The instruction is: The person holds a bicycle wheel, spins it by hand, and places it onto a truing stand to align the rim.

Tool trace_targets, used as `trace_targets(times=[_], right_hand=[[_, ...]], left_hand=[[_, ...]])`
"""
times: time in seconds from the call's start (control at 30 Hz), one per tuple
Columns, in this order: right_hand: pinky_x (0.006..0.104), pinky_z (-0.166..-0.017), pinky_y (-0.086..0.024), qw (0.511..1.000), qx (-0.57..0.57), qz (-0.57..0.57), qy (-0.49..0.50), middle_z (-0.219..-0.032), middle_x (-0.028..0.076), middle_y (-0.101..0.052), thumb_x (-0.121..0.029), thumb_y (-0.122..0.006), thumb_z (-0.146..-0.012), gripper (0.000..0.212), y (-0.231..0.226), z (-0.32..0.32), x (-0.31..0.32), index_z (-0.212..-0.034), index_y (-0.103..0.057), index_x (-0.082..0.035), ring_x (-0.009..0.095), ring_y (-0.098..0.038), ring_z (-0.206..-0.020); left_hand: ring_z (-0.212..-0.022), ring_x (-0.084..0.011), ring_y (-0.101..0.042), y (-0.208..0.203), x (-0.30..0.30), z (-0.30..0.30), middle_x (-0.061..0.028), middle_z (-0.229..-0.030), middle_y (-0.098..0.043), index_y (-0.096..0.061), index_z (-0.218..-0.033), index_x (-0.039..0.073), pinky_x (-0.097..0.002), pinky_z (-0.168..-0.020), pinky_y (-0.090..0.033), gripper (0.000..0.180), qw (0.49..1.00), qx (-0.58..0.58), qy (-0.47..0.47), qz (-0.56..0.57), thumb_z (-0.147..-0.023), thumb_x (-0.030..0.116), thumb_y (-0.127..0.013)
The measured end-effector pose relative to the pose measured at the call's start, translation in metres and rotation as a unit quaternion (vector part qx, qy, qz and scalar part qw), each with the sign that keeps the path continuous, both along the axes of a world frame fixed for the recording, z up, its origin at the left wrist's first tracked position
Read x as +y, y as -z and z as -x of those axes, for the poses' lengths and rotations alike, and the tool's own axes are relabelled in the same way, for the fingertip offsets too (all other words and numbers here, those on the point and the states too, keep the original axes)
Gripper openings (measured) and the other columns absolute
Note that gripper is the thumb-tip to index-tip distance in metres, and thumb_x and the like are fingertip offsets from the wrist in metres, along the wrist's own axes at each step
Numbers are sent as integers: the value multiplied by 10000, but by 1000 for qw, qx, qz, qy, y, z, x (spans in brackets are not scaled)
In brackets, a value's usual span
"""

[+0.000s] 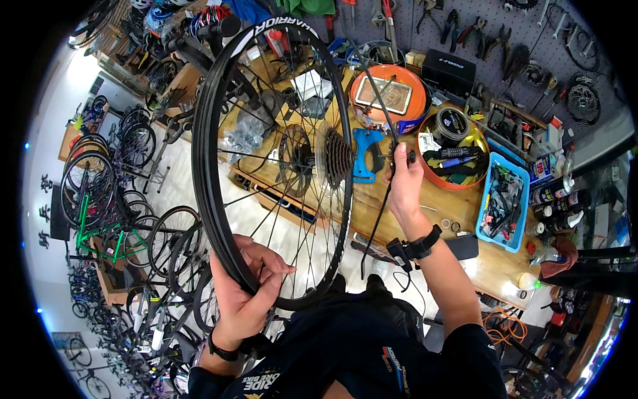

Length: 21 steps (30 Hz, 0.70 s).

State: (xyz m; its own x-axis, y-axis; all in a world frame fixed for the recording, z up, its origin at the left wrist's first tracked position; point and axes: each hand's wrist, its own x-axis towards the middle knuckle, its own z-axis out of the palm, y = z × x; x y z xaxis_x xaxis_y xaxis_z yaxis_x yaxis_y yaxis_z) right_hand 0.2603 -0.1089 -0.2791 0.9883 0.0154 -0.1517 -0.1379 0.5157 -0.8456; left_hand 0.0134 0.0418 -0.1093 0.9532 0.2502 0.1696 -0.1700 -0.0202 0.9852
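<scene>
In my left hand (247, 282), a black bicycle wheel (205, 166) stands upright, tilted a little. The hand is closed round the lower rim, fingertips curled in beside the spokes. The wheel carries a cassette (337, 158) on its right side and a disc rotor (294, 159) on its left. My right hand (405, 179) is closed, thumb up, on a long thin black strip (377, 233) that bends at the grip and hangs below it. I cannot tell exactly what the strip is. Just left of that hand, a flat blue tool (365, 156) lies over the wooden bench.
On the wooden bench (458, 266) are an orange bowl (415, 110), a round tray (425, 169) with tools, and a blue basket (525, 171) of small parts. Pliers (473, 30) hang on the pegboard behind. Many bicycles (113, 229) crowd the floor at left.
</scene>
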Motion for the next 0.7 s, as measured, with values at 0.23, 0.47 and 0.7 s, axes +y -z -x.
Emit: trace_targets(times=[0.23, 0.47, 0.7], right_hand=[[260, -464, -315, 997, 9, -67, -45, -656, -17, -468, -381, -583, -1006, 343, 10, 9, 21, -826, -520, -97, 83, -405, -522], [249, -426, -283, 997, -5, -59, -38, -602, -43, -417, -359, -587, -1008, 349, 3, 12, 28, -783, -484, -113, 61, -354, -468], [277, -451, -297, 998, -24, -43, -47, -620, -41, -389, -333, -576, -1018, 360, -1, 17, 29, -765, -434, -119, 81, -340, -490]], left_hand=[[-925, -198, -582, -1, 0, 3, -125, -971, -540, -273, -1333, 56, -425, -899, -539, 585, 1000, 6, -21, 1, -841, -172, -493], [-909, -202, -597, 2, -7, 6, -132, -959, -561, -278, -1304, 51, -415, -896, -540, 581, 1000, 6, -17, -3, -820, -201, -474], [-929, -210, -603, 3, -12, 9, -143, -975, -569, -286, -1294, 65, -396, -904, -533, 582, 1000, 19, -2, 10, -810, -205, -463]])
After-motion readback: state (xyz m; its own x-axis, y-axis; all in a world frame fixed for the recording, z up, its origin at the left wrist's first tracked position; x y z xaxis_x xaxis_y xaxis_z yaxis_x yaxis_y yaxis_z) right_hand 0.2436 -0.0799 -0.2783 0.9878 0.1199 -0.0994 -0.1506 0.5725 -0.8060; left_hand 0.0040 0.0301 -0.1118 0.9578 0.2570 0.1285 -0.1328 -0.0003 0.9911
